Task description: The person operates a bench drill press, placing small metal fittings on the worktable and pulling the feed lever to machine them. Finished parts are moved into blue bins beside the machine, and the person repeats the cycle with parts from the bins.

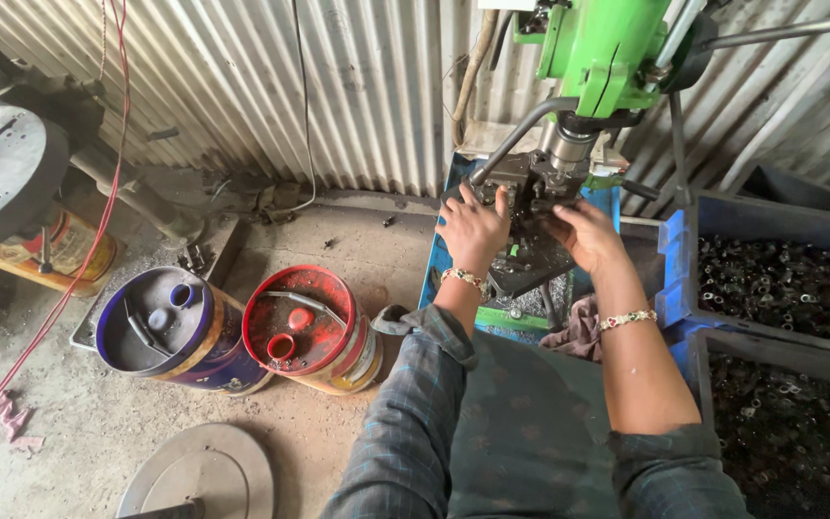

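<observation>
While both hands sit at the drill press fixture, status as seen:

Work in hand: small dark part being seated or adjusted in the fixture (530, 197) under the green drill press (607, 48); spindle (567, 144) hangs just above it, not touching as far as I can tell.
Left hand (473, 229): fingers curled onto the fixture's left edge, gripping it; thumb up on top.
Right hand (586, 231): fingers pinched at the fixture's right side, likely on a small part; the part itself is hidden by the fingers.
Progress: judged mid-batch. Bins hold many pieces; which are drilled and which are raw cannot be told.
Bins: 2 blue crates, upper one (684, 259) and lower one (698, 360), at the right edge of the press stand, both loaded with small dark ring-like parts, too many to count.
Drums: 2 on the floor to the left, one blue-purple (160, 327), one red (305, 322), touching.
Bracelets: 2, one per wrist.
Rag: 1, pink-brown (578, 336), at the stand's near edge.
Round metal discs: 2, one far left (2, 173), one at the bottom (199, 471).
</observation>
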`<action>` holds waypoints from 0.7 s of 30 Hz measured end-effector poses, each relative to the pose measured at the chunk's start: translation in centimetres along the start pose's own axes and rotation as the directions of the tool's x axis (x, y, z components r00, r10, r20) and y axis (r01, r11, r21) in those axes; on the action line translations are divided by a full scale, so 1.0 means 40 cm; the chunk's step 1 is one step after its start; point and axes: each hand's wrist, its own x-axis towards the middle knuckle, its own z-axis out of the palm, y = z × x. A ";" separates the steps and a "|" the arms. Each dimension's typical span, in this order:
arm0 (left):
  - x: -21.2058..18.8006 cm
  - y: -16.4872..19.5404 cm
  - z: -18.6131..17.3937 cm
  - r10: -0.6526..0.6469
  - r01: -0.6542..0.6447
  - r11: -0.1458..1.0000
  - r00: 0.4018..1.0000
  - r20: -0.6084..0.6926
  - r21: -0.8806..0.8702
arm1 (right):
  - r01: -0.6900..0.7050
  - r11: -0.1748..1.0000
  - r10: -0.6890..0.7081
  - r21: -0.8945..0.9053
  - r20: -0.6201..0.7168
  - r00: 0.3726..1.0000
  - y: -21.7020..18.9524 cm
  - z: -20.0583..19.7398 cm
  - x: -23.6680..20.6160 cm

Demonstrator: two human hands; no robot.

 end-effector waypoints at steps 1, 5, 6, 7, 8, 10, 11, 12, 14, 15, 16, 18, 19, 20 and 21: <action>0.000 0.000 0.000 0.003 -0.003 1.000 1.000 0.008 0.004 | 0.004 1.000 -0.004 0.023 -0.002 1.000 -0.002 0.001 0.004; 0.001 0.006 -0.001 -0.017 0.017 1.000 0.998 0.063 -0.014 | 0.021 0.989 -0.010 0.147 -0.075 0.997 -0.003 0.020 0.024; 0.004 0.003 -0.004 -0.033 0.037 0.999 0.994 0.100 -0.036 | 0.031 0.985 -0.021 0.171 -0.062 0.998 -0.002 0.024 0.029; 0.008 -0.004 -0.008 -0.050 0.058 0.997 0.989 0.140 -0.055 | 0.038 0.980 -0.028 0.197 -0.051 0.998 0.000 0.024 0.029; 0.017 -0.013 -0.012 -0.049 0.061 0.995 0.986 0.158 -0.076 | 0.072 0.980 -0.057 0.186 -0.088 0.995 0.003 0.019 0.027; 0.044 -0.037 -0.021 -0.044 0.068 0.991 0.981 0.191 -0.117 | 0.142 0.977 -0.116 0.160 -0.158 0.981 0.013 -0.004 0.012; 0.066 -0.053 -0.026 0.023 -0.007 0.991 0.992 0.123 -0.135 | 0.202 0.965 -0.171 0.168 -0.182 0.968 0.019 -0.024 0.001; 0.089 -0.066 -0.031 0.088 -0.079 0.986 0.995 0.053 -0.149 | 0.260 0.950 -0.224 0.171 -0.205 0.953 0.023 -0.054 -0.020; 0.128 -0.066 -0.026 0.290 -0.304 0.945 0.949 -0.124 -0.117 | 0.392 0.905 -0.335 0.164 -0.293 0.896 0.029 -0.123 -0.060; 0.148 -0.061 -0.023 0.423 -0.444 0.895 0.878 -0.223 -0.053 | 0.463 0.873 -0.388 0.156 -0.354 0.851 0.022 -0.157 -0.077; 0.165 -0.054 -0.019 0.545 -0.565 0.825 0.780 -0.309 0.027 | 0.520 0.831 -0.349 0.200 -0.541 0.765 0.017 -0.196 -0.098; 0.190 -0.039 -0.014 0.474 -0.474 0.880 0.869 0.143 -0.034 | 0.729 0.671 -0.463 0.136 -0.691 0.555 -0.039 -0.269 -0.117; 0.198 -0.036 -0.011 0.411 -0.426 0.904 0.835 0.365 -0.044 | 0.783 0.615 -0.688 -0.092 -0.548 0.476 -0.070 -0.305 -0.132; 0.204 -0.035 -0.009 0.454 -0.449 0.889 0.843 0.289 -0.090 | 0.772 0.626 -0.660 -0.104 -0.597 0.455 -0.112 -0.333 -0.149; 0.203 -0.039 -0.002 0.486 -0.467 0.874 0.847 0.213 -0.137 | 0.786 0.582 -0.744 -0.207 -0.527 0.412 -0.178 -0.357 -0.149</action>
